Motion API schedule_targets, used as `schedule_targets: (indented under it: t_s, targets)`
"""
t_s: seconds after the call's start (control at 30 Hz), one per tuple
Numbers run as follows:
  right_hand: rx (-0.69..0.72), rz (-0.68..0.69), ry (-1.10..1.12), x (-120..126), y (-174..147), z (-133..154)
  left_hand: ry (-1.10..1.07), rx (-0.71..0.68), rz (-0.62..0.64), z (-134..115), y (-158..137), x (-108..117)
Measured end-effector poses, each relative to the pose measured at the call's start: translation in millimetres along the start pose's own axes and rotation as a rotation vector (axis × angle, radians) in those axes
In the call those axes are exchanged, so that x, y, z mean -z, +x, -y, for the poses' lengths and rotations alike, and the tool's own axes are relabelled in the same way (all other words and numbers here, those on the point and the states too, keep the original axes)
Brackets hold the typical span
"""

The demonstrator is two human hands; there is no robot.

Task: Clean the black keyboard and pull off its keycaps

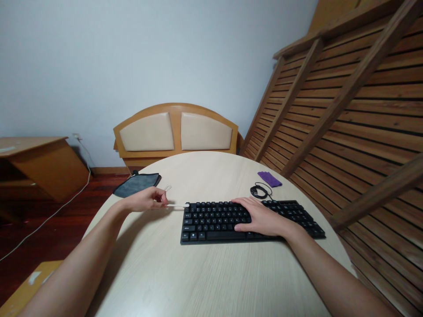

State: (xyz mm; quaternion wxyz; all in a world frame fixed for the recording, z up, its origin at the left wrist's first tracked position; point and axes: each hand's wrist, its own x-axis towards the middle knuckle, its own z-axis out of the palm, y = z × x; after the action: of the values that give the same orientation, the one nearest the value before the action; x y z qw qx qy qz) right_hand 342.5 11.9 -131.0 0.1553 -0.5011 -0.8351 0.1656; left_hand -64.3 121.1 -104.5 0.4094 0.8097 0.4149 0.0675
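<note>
A black keyboard (214,222) lies on the round table. My left hand (148,199) is closed in a pinch on a slim white brush-like tool (176,205), held level at the keyboard's left side. Its tip meets the top left corner key. A thin wire loop (168,188) sticks up behind those fingers; whether it belongs to the tool I cannot tell. My right hand (259,217) rests flat across the keys right of centre, thumb and fingers spread, covering part of them. Behind the keyboard sits its coiled black cable (260,191).
A purple cloth (269,178) lies at the table's back right, and a dark grey pouch (138,184) at its left edge. Beyond the pale table (205,277) stand a wooden headboard (177,132), a slatted wooden frame (357,123) and, leftward, a desk (46,163).
</note>
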Motion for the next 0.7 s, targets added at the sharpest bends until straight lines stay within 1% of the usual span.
schedule_targets:
  t_s: [0.13,0.33,0.5,0.7]
  targets:
    - [-0.006,0.002,0.001,1,0,1,-0.019,0.018,-0.007,-1,-1,0]
    - [-0.010,0.007,0.010,1,0,2,-0.055,-0.049,-0.032,-8,4,-9]
    - [-0.007,0.008,0.013,1,0,0,-0.050,-0.020,0.029,-3,7,-11]
    - [-0.005,0.003,0.013,1,0,2,-0.057,-0.002,0.005,-3,4,-9]
